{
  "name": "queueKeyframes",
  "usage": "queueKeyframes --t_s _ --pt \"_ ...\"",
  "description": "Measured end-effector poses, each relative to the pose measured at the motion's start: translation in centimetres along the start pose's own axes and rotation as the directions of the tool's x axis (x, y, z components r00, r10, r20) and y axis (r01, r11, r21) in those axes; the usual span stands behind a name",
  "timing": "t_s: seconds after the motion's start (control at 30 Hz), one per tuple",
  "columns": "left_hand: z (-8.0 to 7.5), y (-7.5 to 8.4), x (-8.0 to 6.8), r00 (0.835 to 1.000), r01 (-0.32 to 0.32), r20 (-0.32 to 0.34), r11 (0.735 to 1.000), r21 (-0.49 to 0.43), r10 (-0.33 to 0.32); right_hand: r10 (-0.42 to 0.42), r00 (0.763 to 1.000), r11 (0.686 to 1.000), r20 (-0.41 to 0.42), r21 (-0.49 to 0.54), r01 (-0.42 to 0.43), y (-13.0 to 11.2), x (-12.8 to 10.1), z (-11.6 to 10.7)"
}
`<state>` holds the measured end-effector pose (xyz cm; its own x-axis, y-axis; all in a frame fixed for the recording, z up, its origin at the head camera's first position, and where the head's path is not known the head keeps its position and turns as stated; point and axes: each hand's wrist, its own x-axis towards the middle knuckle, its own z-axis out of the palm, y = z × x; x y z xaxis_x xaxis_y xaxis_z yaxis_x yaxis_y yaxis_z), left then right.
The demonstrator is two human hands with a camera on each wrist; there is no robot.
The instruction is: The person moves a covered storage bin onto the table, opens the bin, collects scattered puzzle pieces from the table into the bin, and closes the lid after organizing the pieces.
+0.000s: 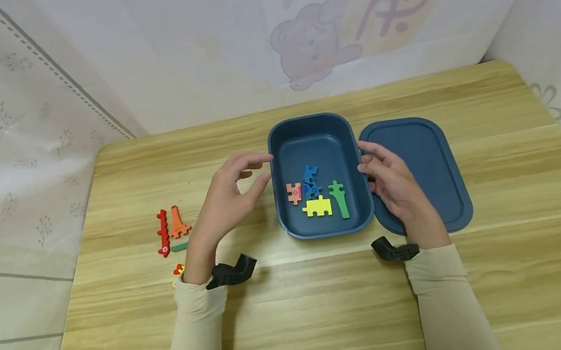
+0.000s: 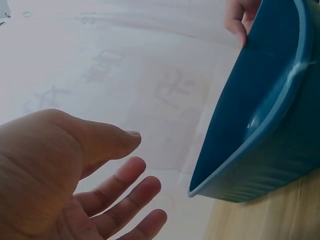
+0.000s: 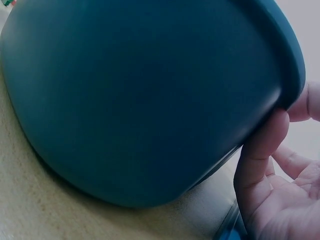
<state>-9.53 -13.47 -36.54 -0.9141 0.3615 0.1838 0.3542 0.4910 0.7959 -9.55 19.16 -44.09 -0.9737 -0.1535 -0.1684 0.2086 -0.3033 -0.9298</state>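
Your left hand (image 1: pixel 230 197) hovers just beside the left wall of the blue box (image 1: pixel 314 128), fingers spread and relaxed, holding nothing. Your right hand (image 1: pixel 391 180) sits at the box's right rim, thumb touching the outer wall, fingers loosely bent; it grips nothing. The box stands on the wooden table (image 1: pixel 332 311) with 4 puzzle pieces (image 1: pixel 315 194) inside. Its lid (image 1: pixel 426 160) lies flat just right of it. More pieces (image 1: pixel 170 229) lie well apart to the left.
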Motion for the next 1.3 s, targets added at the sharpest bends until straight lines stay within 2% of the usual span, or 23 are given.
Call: queueKeyframes --t_s 0.3,0.67,0.93,1.03,1.17,1.3 --pt "-1.2 -0.5 -0.7 0.999 0.039 0.031 0.996 0.085 -0.042 -0.005 1.000 1.000 0.016 0.008 0.005 0.3 0.2 0.3" --pt "-4.0 -2.0 -2.0 0.992 0.118 0.032 0.986 0.122 -0.123 -0.002 1.000 1.000 0.005 -0.003 0.002 0.1 0.3 0.4" --pt "-5.4 -2.4 -2.8 0.983 0.175 0.029 0.968 0.181 -0.183 -0.002 1.000 1.000 -0.005 0.001 0.002 0.1 0.2 0.1" --pt "-5.9 -2.8 -3.0 0.975 0.202 0.055 0.959 0.198 -0.216 0.001 1.000 1.000 -0.012 0.004 -0.001 0.1 0.2 0.0" --pt "-6.8 -3.3 -3.5 0.953 0.264 0.086 0.934 0.241 -0.292 0.004 1.000 1.000 -0.016 0.006 -0.003 0.1 0.1 0.0" --pt "-7.9 -3.7 -4.2 0.930 0.335 0.058 0.899 0.282 -0.364 0.000 1.000 1.000 -0.011 0.013 0.000 0.0 0.1 0.2"
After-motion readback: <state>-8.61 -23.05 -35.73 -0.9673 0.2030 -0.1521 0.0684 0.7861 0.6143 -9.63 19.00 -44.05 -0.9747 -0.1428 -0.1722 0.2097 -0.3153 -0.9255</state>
